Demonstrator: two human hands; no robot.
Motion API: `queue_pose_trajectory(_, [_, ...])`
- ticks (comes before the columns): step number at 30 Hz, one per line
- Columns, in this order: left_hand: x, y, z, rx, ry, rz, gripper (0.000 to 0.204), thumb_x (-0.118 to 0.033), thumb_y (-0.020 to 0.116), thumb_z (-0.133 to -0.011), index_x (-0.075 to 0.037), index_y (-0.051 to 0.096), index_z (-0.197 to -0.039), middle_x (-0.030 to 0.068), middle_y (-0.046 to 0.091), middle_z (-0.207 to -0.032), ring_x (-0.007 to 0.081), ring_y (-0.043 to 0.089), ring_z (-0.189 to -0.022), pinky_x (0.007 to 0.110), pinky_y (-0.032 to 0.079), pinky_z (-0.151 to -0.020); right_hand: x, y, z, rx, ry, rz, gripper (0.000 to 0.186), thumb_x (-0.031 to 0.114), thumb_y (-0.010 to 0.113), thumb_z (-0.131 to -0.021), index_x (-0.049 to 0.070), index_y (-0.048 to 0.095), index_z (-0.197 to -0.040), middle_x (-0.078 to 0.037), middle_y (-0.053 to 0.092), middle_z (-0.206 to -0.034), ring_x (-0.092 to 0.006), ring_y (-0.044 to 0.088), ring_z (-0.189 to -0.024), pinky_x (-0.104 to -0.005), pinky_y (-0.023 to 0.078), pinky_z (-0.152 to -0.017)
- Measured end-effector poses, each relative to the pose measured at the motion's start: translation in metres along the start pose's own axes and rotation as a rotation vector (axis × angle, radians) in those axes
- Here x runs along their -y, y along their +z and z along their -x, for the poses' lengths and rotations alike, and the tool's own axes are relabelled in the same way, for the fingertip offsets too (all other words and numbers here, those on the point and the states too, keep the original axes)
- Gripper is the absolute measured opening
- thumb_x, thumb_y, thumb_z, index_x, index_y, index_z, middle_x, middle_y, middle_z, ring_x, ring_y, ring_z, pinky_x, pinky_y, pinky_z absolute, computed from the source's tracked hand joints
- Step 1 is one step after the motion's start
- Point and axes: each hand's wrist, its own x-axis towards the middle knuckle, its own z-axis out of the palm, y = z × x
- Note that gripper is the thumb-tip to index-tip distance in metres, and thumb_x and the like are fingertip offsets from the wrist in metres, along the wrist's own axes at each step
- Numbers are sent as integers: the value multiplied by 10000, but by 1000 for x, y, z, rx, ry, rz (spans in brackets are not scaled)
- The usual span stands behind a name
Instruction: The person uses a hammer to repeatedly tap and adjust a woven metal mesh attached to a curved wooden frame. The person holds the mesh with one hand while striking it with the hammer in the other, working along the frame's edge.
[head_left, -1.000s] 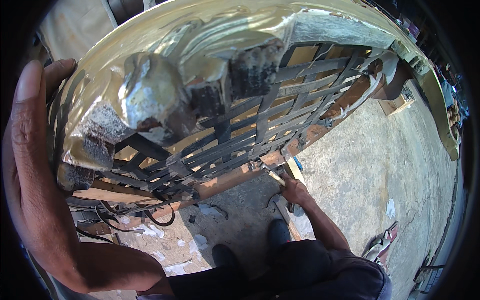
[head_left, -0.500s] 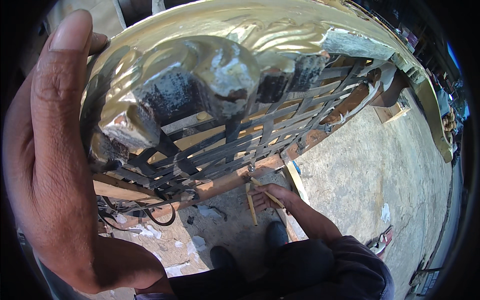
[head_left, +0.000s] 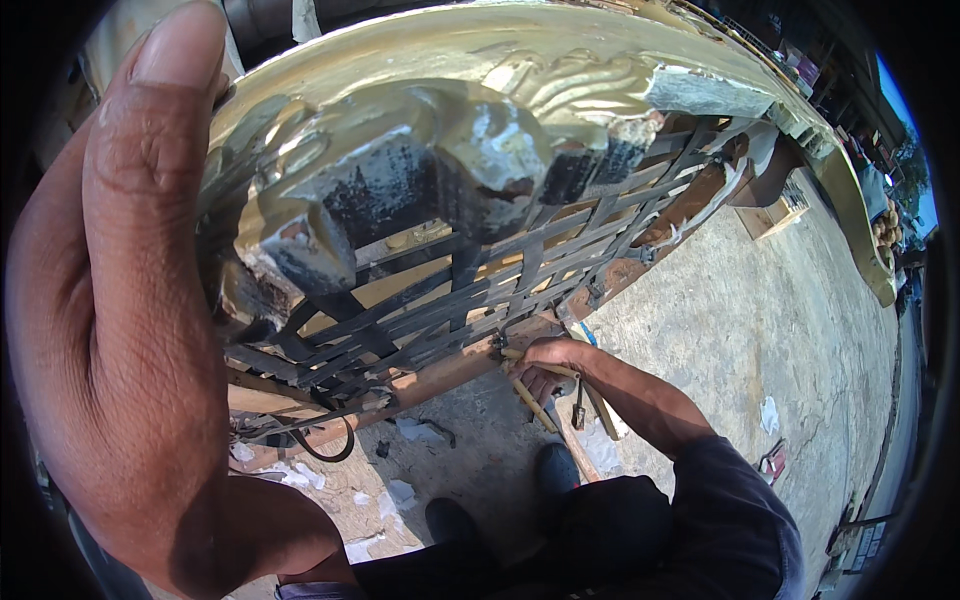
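- Tool with slim yellow handles point(head_left: 534, 404), grasped in right hand point(head_left: 548, 356) beside brown wooden rail point(head_left: 450, 370), seemingly for leverage
- Grips gold-painted carved wooden frame point(head_left: 410, 108) with left hand point(head_left: 140, 310), apparently to steady it

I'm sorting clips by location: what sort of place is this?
Probably an open-air or open-sided furniture workshop: a carved gold frame strung with criss-crossed black webbing is held up, and pale scraps litter the sunlit concrete floor.
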Motion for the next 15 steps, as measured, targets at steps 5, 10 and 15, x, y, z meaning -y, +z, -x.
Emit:
queue_pose_trajectory(5, [16,-35,-9,221,243,-95,1504,-946,684,-570,105,286,-1570,383,444,-1443,492,535,-1320,517,495,-1083,8,0,2,42,-1,-197,564,265,516,-1061,-85,415,-1491,-432,493,-1397,-558,568,-1258,-693,472,-1037])
queue_pose_trajectory(10, [15,-26,-5,162,193,-144,1487,-972,614,-602,105,285,-1572,373,477,-1409,486,560,-1287,509,498,-1068,4,-11,7,-16,-67,-170,416,301,607,-1039,-15,573,-1307,-242,703,-1136,-383,716,-1007,-606,544,-942])
queue_pose_trajectory(15, [11,-17,1,113,104,-179,1489,-983,606,-590,92,297,-1574,370,501,-1382,467,592,-1253,493,513,-1048,-13,7,-11,-199,-172,-151,200,225,622,-1021,34,574,-1055,-53,590,-795,-156,618,-644,-385,570,-577])
